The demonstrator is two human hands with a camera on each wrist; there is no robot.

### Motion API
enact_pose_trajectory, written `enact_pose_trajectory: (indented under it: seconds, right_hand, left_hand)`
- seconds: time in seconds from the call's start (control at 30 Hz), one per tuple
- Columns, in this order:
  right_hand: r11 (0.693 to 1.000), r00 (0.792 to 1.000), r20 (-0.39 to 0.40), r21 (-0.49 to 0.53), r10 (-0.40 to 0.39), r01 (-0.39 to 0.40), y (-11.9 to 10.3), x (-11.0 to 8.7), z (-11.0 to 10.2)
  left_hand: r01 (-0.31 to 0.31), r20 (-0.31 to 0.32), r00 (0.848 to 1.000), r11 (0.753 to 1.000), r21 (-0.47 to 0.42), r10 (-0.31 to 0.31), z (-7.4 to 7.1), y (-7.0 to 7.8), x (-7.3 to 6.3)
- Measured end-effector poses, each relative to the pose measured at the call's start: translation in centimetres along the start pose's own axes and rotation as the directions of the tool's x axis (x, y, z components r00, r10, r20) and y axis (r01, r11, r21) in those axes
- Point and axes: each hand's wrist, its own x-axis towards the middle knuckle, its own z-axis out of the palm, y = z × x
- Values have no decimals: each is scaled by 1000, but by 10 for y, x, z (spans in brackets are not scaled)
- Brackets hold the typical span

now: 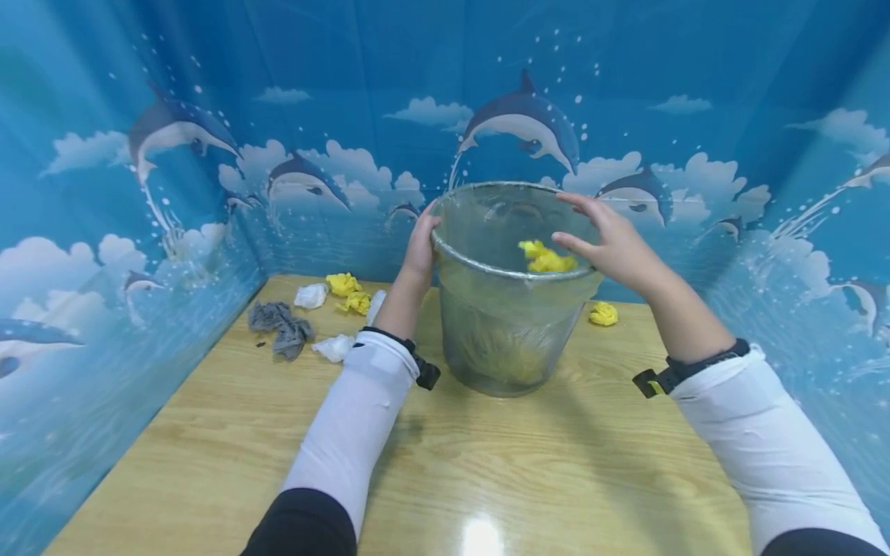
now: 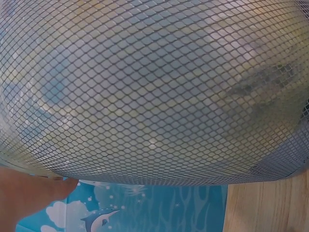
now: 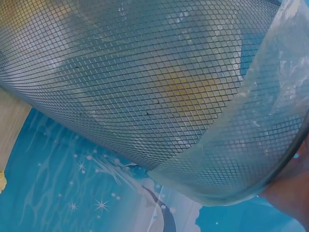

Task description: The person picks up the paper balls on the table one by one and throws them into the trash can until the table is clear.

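Note:
A mesh wastebasket (image 1: 514,332) with a clear plastic liner stands on the table. My left hand (image 1: 420,247) holds its left rim, the fingers partly hidden behind the side. At the right rim is my right hand (image 1: 615,239), thumb and fingers spread apart with nothing between them; whether it touches the rim is hard to tell. A yellow crumpled piece (image 1: 548,258) shows inside the basket, below the right thumb; through the mesh it is a blurred yellow patch (image 3: 188,92). More pale and yellowish contents show dimly lower down.
Left of the basket lie yellow crumpled balls (image 1: 344,284), white crumpled pieces (image 1: 311,296) and a grey crumpled cloth-like piece (image 1: 280,328). Another yellow ball (image 1: 602,313) sits to the right. Blue dolphin-print curtains (image 1: 389,93) enclose the wooden table (image 1: 445,471) at the back and sides.

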Motion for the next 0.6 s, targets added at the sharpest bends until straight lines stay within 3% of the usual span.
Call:
enact_pose_trajectory:
  seconds: [0.23,0.6]
  right_hand:
    - [999,1000,-19,-24,-24,24,-1,-3,-4]
    - [999,998,-68,-41,6,-9,13,-6,-14]
  left_hand:
    - [-24,9,1000,1000,14,24,1,0,-1]
    - [-14,-14,1000,999,32,15,2,-1,-1]
